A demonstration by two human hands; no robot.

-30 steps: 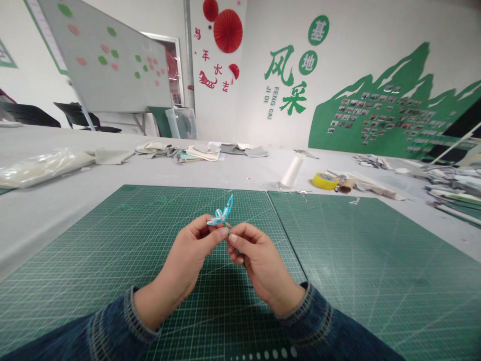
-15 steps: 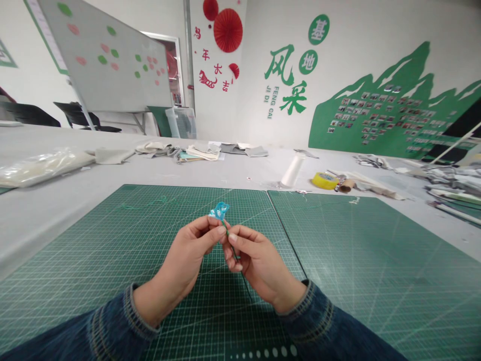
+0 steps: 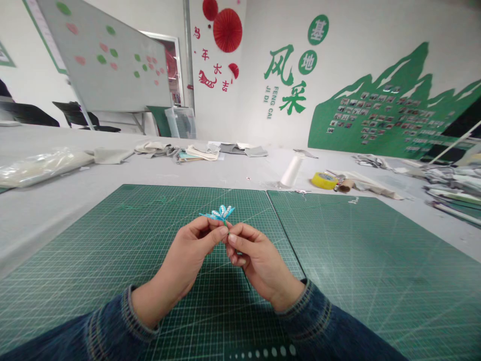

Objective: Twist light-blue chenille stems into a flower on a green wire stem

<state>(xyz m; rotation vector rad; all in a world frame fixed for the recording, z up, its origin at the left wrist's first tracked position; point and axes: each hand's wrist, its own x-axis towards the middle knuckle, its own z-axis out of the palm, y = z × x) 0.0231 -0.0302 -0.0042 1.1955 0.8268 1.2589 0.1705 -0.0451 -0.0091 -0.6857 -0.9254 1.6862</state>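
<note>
A small blue flower (image 3: pixel 221 212) with white, bead-like parts on its petals is held up above a green cutting mat (image 3: pixel 150 230). My left hand (image 3: pixel 195 245) pinches it just under the petals with thumb and fingers. Close beside, my right hand (image 3: pixel 255 253) grips the thin green stem (image 3: pixel 246 279) between thumb and index finger, its other fingers curled below. The stem's dark lower end slants down out of my right hand. Both hands' fingertips nearly touch, hiding part of the stem.
A second green mat (image 3: pixel 361 235) lies to the right. Beyond the mats are a white thread cone (image 3: pixel 292 170), yellow tape (image 3: pixel 323 180), a cardboard tube (image 3: pixel 345 185), fabric scraps (image 3: pixel 203 152) and a plastic-wrapped bundle (image 3: pixel 45 165). More cloth (image 3: pixel 458 178) lies at far right.
The blue flower has turned, so its white-beaded petals now show spread out. Less of the stem shows between and below my hands. Both hands keep nearly the same place.
</note>
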